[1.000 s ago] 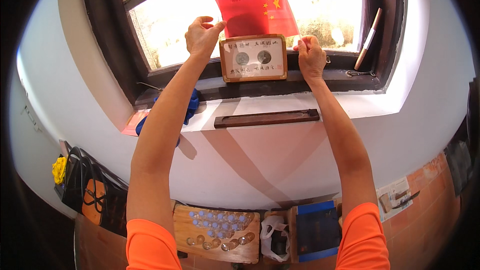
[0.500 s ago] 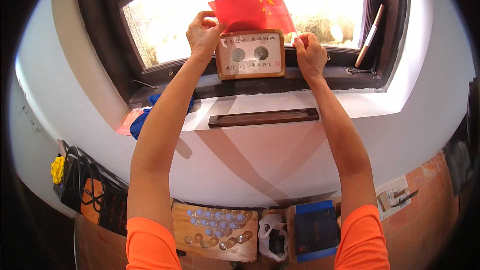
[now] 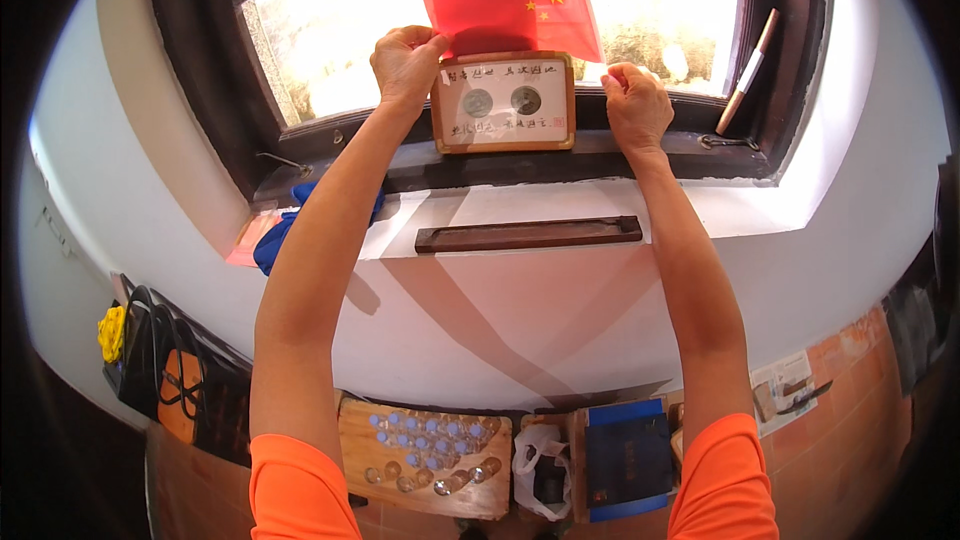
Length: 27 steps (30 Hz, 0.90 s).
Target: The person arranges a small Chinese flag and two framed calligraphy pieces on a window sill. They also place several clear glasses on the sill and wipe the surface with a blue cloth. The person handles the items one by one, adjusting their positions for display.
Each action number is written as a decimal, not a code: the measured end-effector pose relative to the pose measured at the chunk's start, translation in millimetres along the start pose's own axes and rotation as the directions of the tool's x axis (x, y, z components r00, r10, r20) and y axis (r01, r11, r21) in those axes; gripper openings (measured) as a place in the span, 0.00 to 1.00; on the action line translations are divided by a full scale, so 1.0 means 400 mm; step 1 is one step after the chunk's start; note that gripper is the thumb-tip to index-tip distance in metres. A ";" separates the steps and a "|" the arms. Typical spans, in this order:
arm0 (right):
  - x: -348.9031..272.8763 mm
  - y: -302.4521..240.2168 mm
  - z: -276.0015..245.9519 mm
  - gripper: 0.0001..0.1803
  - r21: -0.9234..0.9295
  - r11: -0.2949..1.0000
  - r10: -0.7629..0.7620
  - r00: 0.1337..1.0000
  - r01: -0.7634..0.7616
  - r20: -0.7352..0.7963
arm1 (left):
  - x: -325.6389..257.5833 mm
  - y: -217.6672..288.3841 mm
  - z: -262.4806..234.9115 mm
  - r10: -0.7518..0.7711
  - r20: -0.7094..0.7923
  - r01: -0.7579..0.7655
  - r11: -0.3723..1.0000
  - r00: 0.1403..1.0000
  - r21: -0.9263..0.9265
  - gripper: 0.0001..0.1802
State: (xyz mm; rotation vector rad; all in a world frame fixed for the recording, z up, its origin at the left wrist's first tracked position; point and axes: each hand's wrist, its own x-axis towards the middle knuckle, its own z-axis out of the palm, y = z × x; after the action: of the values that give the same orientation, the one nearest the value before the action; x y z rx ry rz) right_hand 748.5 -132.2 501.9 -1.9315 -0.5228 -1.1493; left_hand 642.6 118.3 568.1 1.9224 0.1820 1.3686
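- Fingers of my left hand (image 3: 407, 62) pinch the red flag's (image 3: 512, 8) lower left corner, beside the wooden framed plaque (image 3: 503, 102) on the windowsill (image 3: 560, 165).
- Right hand (image 3: 636, 105) curls closed against the flag's lower right edge.
- Dark wooden bar (image 3: 528, 234) lies below.

Strong backlight from window (image 3: 330, 40); panes blown out to near white, no detail outside except faint foliage at right. Red flag (image 3: 515, 5) glows translucent against glare. Frame (image 3: 503, 102) and both hands, left hand (image 3: 407, 62), right hand (image 3: 636, 105), lit evenly enough, readable contrast. Sill (image 3: 560, 202) bright white, mildly overexposed. 2 soft arm shadows fall on wall (image 3: 520, 320) below sill, crossing in a V. Floor area lower down dimmer, warm tone. Focus sharp at centre, slight softness toward rim. Heavy fisheye: window edges and sill bow outward, black vignette fills corners. No motion blur.
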 end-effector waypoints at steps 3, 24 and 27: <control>0.002 0.010 -0.001 0.05 -0.138 0.981 -0.153 0.983 0.139 -0.101 | 0.003 0.000 -0.002 -0.042 0.026 0.042 0.999 0.999 -0.021 0.12; 0.009 0.033 0.003 0.07 -0.169 0.971 -0.182 0.982 0.171 -0.053 | -0.020 0.022 -0.009 0.013 0.098 -0.024 0.994 0.995 0.110 0.14; 0.005 0.012 -0.006 0.08 -0.095 0.987 -0.134 0.991 0.131 -0.017 | -0.021 0.032 -0.012 -0.008 0.099 -0.005 0.992 0.995 0.125 0.14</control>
State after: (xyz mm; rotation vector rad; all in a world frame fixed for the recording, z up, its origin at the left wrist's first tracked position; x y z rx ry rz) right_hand 751.8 -137.0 502.2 -1.9852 -0.6015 -1.3005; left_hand 631.3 107.3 570.7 2.0883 0.2255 1.2837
